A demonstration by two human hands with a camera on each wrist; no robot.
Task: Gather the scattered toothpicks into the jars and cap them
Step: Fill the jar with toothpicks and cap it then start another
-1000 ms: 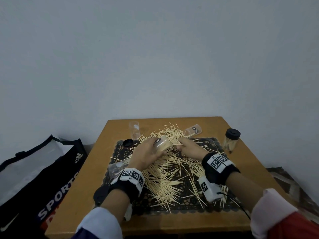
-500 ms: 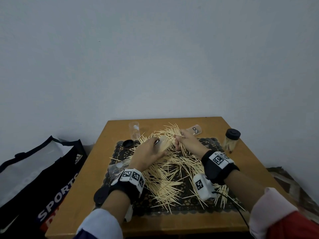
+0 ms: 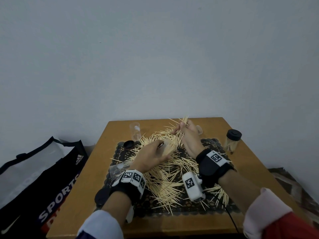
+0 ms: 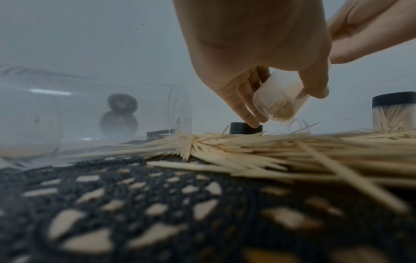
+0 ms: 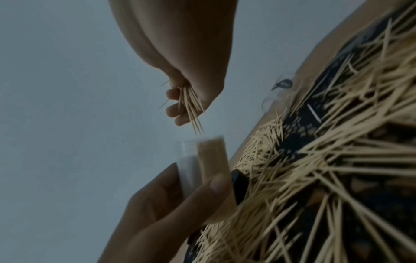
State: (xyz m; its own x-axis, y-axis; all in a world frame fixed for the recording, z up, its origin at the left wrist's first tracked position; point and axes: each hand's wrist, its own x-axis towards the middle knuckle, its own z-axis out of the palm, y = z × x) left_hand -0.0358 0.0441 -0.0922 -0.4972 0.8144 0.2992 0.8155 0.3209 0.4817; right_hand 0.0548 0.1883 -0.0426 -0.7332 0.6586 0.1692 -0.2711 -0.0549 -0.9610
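Observation:
My left hand [image 3: 161, 150] grips a clear jar [image 3: 170, 148] partly filled with toothpicks, tilted over the pile with its mouth toward the right hand. The right hand [image 3: 182, 129] pinches a small bundle of toothpicks [image 3: 184, 120], raised above the far side of the pile. In the right wrist view the bundle [image 5: 191, 106] points down at the jar mouth [image 5: 211, 142], just above it. Scattered toothpicks [image 3: 172, 171] cover a black lace mat [image 3: 172, 210]. A loose black cap [image 3: 128, 144] lies left of the pile.
A capped jar of toothpicks [image 3: 232, 142] stands at the right. An empty clear jar [image 3: 135, 131] stands at the back left. Clear jars lie on their sides by my left wrist [image 3: 117, 169] and behind the right hand [image 3: 199, 130]. A sports bag [image 3: 34, 178] sits left of the wooden table [image 3: 82, 195].
The right hand has risen from the jar's mouth toward the far side of the table with a pinch of toothpicks. The left hand keeps the jar almost where it was.

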